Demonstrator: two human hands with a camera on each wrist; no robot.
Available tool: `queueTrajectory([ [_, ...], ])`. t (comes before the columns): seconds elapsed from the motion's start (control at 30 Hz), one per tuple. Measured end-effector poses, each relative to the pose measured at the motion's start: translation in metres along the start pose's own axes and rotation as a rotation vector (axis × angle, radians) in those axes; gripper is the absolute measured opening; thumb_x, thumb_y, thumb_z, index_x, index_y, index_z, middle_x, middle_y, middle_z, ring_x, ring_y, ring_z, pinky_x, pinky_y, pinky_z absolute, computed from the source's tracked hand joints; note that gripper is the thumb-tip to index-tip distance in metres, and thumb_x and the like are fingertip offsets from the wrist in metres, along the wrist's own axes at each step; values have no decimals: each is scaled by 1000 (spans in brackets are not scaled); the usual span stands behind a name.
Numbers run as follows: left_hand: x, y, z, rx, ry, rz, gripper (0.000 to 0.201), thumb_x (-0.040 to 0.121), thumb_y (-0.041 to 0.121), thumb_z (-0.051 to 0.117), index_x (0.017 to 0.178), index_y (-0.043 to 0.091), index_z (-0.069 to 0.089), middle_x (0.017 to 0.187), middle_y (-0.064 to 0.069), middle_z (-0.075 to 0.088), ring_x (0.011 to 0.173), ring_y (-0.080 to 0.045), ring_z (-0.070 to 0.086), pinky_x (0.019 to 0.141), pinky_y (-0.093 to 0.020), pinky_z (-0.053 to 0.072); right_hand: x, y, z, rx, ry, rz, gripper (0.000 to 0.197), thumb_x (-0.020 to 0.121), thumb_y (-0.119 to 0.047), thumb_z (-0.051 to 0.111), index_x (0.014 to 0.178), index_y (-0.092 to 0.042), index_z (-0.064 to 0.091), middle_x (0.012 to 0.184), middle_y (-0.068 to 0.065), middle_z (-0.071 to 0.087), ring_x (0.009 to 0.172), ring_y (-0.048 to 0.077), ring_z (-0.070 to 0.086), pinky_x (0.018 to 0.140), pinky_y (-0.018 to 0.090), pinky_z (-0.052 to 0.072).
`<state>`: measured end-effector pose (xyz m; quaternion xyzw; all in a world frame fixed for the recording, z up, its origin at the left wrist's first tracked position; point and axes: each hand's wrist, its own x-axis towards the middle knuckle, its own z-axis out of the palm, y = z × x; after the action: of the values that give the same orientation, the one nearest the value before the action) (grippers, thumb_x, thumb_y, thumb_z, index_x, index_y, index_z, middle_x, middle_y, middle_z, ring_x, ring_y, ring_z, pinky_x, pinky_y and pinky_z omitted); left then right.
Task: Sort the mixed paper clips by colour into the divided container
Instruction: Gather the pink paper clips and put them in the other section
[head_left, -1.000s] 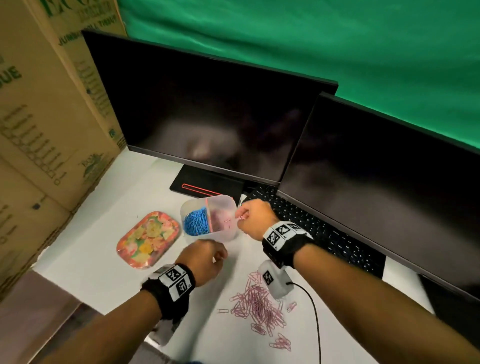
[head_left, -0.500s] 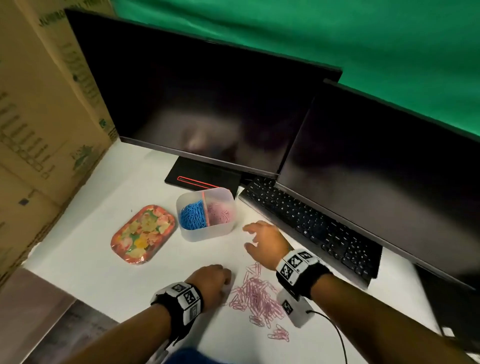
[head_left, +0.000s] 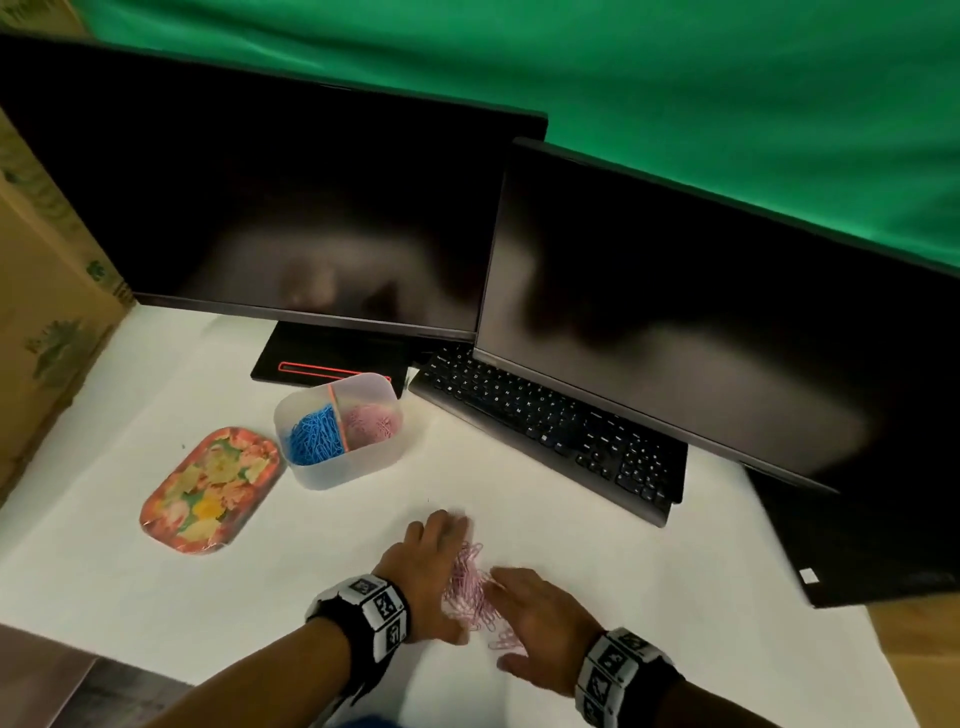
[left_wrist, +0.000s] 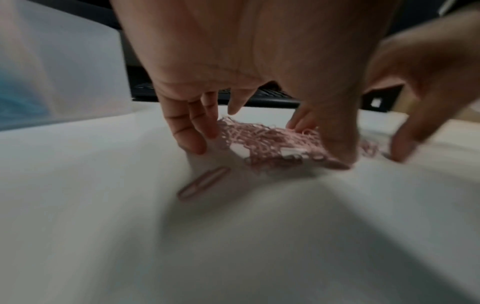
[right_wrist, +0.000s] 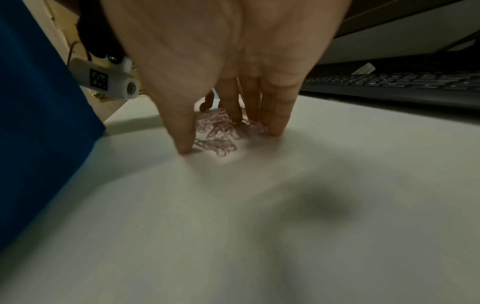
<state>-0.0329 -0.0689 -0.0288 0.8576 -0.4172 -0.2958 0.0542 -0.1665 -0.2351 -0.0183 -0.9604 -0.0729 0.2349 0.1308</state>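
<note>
A heap of pink paper clips (head_left: 467, 592) lies on the white table between my two hands. My left hand (head_left: 434, 561) stands on its left side, fingers straight, with the fingertips (left_wrist: 192, 142) on the table against the heap (left_wrist: 270, 142). One loose pink clip (left_wrist: 202, 182) lies just short of them. My right hand (head_left: 535, 618) flanks the heap on the right, its straight fingers (right_wrist: 278, 117) touching the table at the clips (right_wrist: 218, 131). The divided translucent container (head_left: 332, 473) sits further back, with blue clips (head_left: 311, 436) in its left compartment and pink clips (head_left: 371, 421) in its right.
A floral tray (head_left: 208, 488) lies left of the container. A black keyboard (head_left: 550, 426) and two dark monitors (head_left: 291, 208) fill the back and right. Cardboard boxes (head_left: 47, 291) wall the left side. The table's front edge (head_left: 130, 670) runs close below my wrists.
My right hand has come back from the container to the right side of the heap. My left hand has uncurled and moved against the heap's left side, and the clips are now bunched closer together.
</note>
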Motion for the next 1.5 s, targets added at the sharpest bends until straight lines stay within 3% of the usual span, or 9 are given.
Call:
queueTrajectory([
  [0.03, 1, 2, 1, 20, -3, 3, 119, 59, 62, 73, 150, 21, 8, 151, -3, 9, 131, -28, 27, 102, -43, 43, -1, 0, 3, 5, 29, 24, 60, 72, -41, 65, 125, -15, 54, 130, 7, 56, 116, 26, 57, 92, 28, 51],
  [0.1, 2, 5, 1, -14, 22, 1, 98, 66, 52, 74, 145, 23, 24, 145, -2, 19, 127, -27, 35, 99, -41, 46, 0, 1, 9, 15, 99, 60, 35, 74, -26, 61, 108, -18, 61, 107, 2, 60, 96, 25, 63, 68, 28, 57],
  [0.23, 7, 5, -3, -61, 57, 10, 51, 83, 32, 62, 130, 21, 49, 133, -4, 38, 115, -26, 52, 94, -35, 48, 6, 5, 12, 18, 90, 115, 24, 68, -11, 71, 89, -20, 64, 89, 0, 58, 79, 21, 63, 53, 25, 51],
  [0.43, 10, -1, -10, 20, 44, -47, 28, 88, 14, 52, 113, 16, 62, 119, -7, 54, 105, -29, 59, 88, -35, 49, 11, 2, -4, 142, 92, 234, 30, 89, -4, 45, 115, -11, 59, 119, 10, 54, 112, 27, 52, 91, 32, 44],
  [0.8, 6, -3, -22, 22, 63, -86, 28, 89, 13, 48, 110, 17, 66, 114, -7, 65, 105, -27, 60, 84, -31, 45, 13, 11, -16, 344, 210, 333, 30, 90, -11, 48, 114, -18, 64, 112, 3, 61, 105, 20, 58, 85, 23, 42],
  [0.93, 1, -7, -31, -118, 173, -106, 26, 86, 15, 52, 103, 22, 70, 106, -3, 69, 97, -22, 63, 78, -25, 46, 11, 13, -23, 402, 268, 352, 34, 89, -10, 50, 118, -18, 65, 114, 0, 63, 107, 15, 57, 84, 13, 39],
  [1.17, -5, -25, -85, -248, 476, -156, 15, 85, 22, 63, 95, 25, 74, 90, 4, 75, 76, -11, 65, 76, -17, 51, 15, 13, -32, 446, 291, 389, 34, 87, -7, 52, 116, -18, 67, 112, 0, 65, 102, 13, 60, 91, 20, 46],
  [1.33, 4, -54, -142, -210, 578, -373, 17, 90, 26, 59, 96, 27, 75, 95, 2, 74, 85, -20, 65, 75, -20, 43, 31, 4, -54, 471, 326, 364, 32, 88, -8, 54, 115, -18, 67, 108, -1, 66, 89, 4, 56, 83, 10, 44],
  [1.5, 20, -72, -165, -249, 476, -518, 27, 86, 15, 60, 107, 25, 73, 113, -3, 69, 103, -25, 62, 83, -27, 47, 64, -16, -97, 516, 373, 314, 28, 87, -9, 59, 112, -15, 69, 90, -7, 62, 81, 5, 59, 78, 7, 44],
])
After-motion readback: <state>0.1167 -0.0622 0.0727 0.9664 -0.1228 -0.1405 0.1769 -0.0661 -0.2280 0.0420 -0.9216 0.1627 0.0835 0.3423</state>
